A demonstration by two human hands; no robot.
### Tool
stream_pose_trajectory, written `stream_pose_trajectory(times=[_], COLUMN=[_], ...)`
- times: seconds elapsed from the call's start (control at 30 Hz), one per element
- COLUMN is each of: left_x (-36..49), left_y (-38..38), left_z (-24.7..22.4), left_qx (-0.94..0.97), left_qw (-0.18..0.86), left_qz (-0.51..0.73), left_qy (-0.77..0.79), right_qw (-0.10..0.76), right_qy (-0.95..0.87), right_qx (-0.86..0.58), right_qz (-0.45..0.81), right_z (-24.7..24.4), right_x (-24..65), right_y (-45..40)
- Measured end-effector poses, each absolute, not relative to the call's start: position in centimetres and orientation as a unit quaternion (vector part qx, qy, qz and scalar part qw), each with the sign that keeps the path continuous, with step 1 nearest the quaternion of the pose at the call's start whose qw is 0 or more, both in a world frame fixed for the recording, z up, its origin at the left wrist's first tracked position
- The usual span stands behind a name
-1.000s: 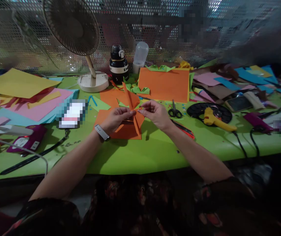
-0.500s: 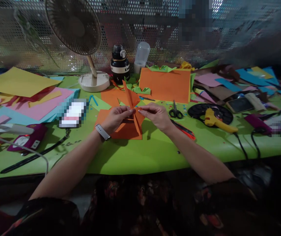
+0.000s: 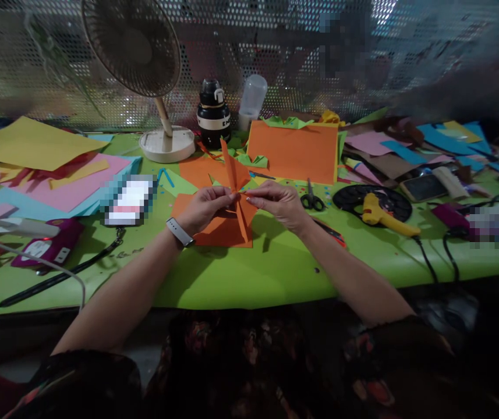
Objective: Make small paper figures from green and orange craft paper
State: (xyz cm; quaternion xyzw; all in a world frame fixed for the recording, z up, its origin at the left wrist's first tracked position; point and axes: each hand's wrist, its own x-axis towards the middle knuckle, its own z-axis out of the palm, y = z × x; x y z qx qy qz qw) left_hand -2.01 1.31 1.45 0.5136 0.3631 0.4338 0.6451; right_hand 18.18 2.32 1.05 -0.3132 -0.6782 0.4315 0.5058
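A folded orange paper (image 3: 233, 166) stands up like a fan, gathered narrow at its middle. Thumb and fingers of my left hand (image 3: 209, 206), with a watch on the wrist, pinch it at that gathered middle. Just to the right, my right hand (image 3: 278, 202) is closed in a pinch close to the fold. Something thin appears to run from its fingertips to the paper, too small to name. Beneath both lies a flat orange sheet (image 3: 223, 237) on the green table. Scissors (image 3: 312, 198) and an orange-and-black cutter (image 3: 331, 231) lie right of my right hand.
At the back stand a fan (image 3: 168, 142), a black bottle (image 3: 212, 119) and an orange sheet (image 3: 293, 150). Coloured paper (image 3: 31, 142) and a phone (image 3: 129, 201) are on the left. A yellow glue gun (image 3: 386, 216) rests on a black palette (image 3: 349, 201) to the right.
The folded orange paper has turned slightly, and its lower part looks narrower. Both hands keep their pinch in nearly the same place.
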Motion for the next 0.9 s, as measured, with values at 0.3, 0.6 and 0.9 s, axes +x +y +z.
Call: stream_pose_trajectory(times=[0.3,0.6,0.9], left_x=[-2.1,-2.0,-2.0], left_y=[1.5,1.3,1.5], left_z=[1.3,1.2,1.0], left_qx=[0.514,0.522,0.508], left_qw=[0.65,0.646,0.646], left_qz=[0.432,0.425,0.42], left_qy=[0.356,0.361,0.386], right_qw=[0.518,0.435,0.393], right_qy=[-0.667,-0.677,-0.673], right_qx=[-0.288,-0.275,-0.293], right_qz=[0.453,0.525,0.554], right_z=[0.4,1.3,1.7], right_x=[18.2,19.3,19.5], right_y=[2.4,3.1,2.9])
